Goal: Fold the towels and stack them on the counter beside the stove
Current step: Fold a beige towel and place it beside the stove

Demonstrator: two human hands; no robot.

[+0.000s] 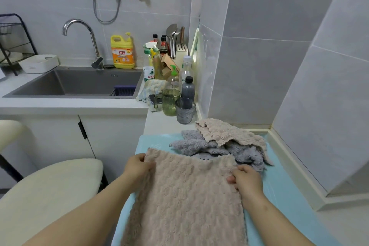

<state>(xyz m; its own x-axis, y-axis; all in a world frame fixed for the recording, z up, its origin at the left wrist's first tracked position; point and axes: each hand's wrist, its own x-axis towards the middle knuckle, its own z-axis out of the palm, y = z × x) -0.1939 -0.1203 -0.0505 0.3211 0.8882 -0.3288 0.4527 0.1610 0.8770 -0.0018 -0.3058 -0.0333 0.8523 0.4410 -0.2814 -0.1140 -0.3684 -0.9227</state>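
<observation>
On the blue mat (283,195), spread flat down its middle, lies the beige towel (185,195) I am working on. My left grip (137,168) pinches its far left corner and my right grip (246,179) pinches its far right corner, both clenched on the cloth. It looks plush, with a wavy ribbed pile. I judge it light, limp and not slippery, so the corners are the places to hold. At the mat's far end a grey towel (195,144) and a second beige towel (229,132) lie crumpled, not yet folded.

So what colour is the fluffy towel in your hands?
Beige, a soft pinkish tan; the held towel shows best in the head view.
</observation>
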